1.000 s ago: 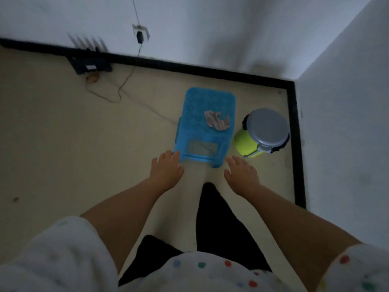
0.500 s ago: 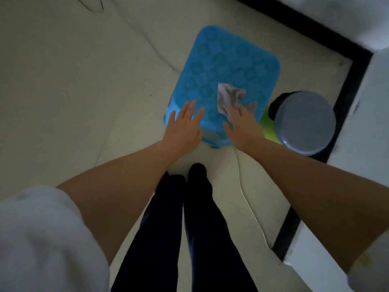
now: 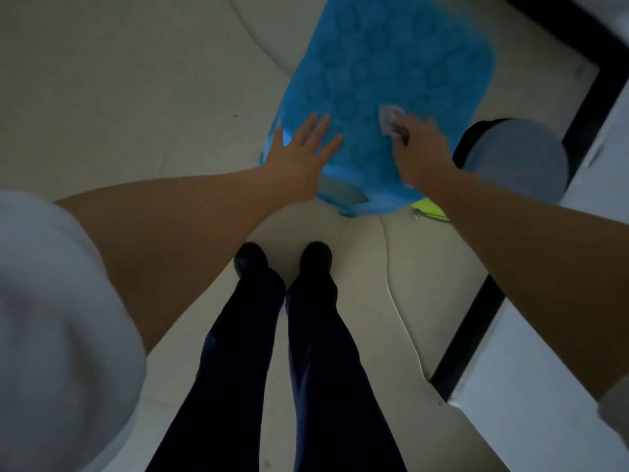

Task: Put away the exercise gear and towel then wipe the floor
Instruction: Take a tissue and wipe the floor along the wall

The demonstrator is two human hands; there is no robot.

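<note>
A small pale cloth [image 3: 389,116] lies bunched on the top of a blue plastic stool [image 3: 384,59]. My right hand [image 3: 420,149] grips the cloth, with its fingers curled round the near part of it. Only a small corner of the cloth shows beyond my fingers. My left hand [image 3: 299,155] hovers flat with its fingers spread over the stool's near left corner; I cannot tell whether it touches.
A lime-green bin with a grey lid [image 3: 517,158] stands just right of the stool, against the black skirting [image 3: 466,332] and white wall. A thin white cable [image 3: 396,301] runs across the beige floor. My legs and dark shoes [image 3: 282,260] stand before the stool.
I have stepped closer and leaned over the stool. My right hand has gone from touching the cloth to closing its fingers round it. My left hand has moved onto the stool's corner.
</note>
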